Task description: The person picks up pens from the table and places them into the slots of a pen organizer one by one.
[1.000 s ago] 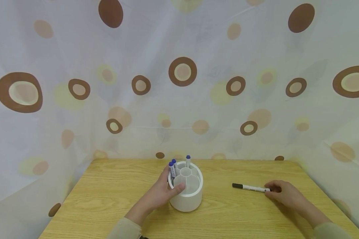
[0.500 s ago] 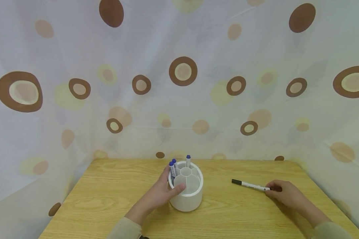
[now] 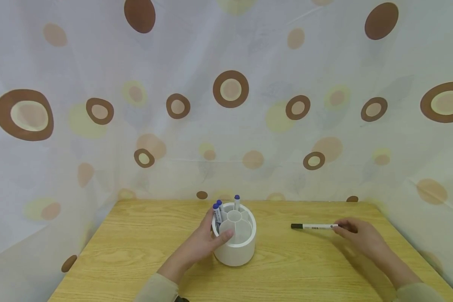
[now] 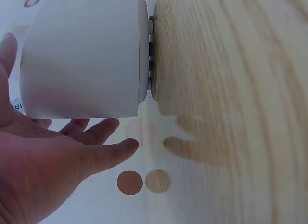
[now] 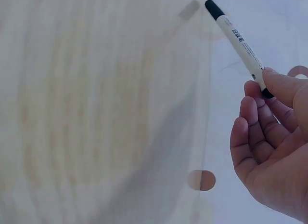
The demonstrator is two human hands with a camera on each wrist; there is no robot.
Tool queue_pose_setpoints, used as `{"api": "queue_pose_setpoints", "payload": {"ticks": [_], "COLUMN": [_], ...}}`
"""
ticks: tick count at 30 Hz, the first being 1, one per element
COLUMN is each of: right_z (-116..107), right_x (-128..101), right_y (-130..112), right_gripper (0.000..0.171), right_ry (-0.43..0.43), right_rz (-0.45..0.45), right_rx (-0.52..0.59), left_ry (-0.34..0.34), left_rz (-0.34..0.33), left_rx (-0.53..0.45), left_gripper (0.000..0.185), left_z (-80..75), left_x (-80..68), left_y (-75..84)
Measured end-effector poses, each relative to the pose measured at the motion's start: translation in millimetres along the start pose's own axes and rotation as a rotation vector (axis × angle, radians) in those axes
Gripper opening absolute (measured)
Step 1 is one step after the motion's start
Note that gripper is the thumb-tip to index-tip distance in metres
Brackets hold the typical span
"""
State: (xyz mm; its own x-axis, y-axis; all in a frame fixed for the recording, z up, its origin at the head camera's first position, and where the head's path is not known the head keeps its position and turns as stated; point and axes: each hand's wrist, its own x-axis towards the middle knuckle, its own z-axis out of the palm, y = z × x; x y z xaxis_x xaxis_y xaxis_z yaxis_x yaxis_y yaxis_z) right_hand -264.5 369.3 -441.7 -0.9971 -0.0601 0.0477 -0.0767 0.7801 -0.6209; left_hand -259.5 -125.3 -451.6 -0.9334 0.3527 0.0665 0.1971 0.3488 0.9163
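head view looks down at table (image 3: 136, 251); wrist views sit close.

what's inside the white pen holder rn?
The white pen holder holds three blue-capped markers in its far compartments. The centre tube and near compartments show only their white walls. The left hand covers the holder's left side.

The table (image 3: 143, 247) is wood or a wood-look top, pale and matt, with clear grain lines running across it. On it stands a white pen holder (image 3: 235, 247) of smooth, matt plastic, and the blue-capped markers (image 3: 217, 212) inside it and the black-capped pen (image 3: 312, 226) off to the holder's right look like smooth plastic with a slight sheen. Behind the table hangs a thin, soft cloth curtain (image 3: 226, 105), matt and faintly creased, printed with brown and yellow dots.
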Motion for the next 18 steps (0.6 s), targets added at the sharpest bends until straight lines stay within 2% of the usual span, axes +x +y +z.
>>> {"api": "queue_pose_setpoints", "payload": {"ticks": [9,18], "right_z": [-13,-8], "right_x": [-4,-1], "right_y": [-30,-64], "right_gripper": [0.058,0.063], "right_ry": [0.088,0.184], "right_rz": [-0.032,-0.019], "right_rx": [0.052,0.104], "left_ry": [0.026,-0.002], "left_rz": [0.009,0.01], "left_rx": [0.012,-0.008], "left_gripper": [0.11,0.099], "left_z": [-0.5,-1.8], "left_x": [-1.9,-1.7], "left_y": [3.8,3.8]}}
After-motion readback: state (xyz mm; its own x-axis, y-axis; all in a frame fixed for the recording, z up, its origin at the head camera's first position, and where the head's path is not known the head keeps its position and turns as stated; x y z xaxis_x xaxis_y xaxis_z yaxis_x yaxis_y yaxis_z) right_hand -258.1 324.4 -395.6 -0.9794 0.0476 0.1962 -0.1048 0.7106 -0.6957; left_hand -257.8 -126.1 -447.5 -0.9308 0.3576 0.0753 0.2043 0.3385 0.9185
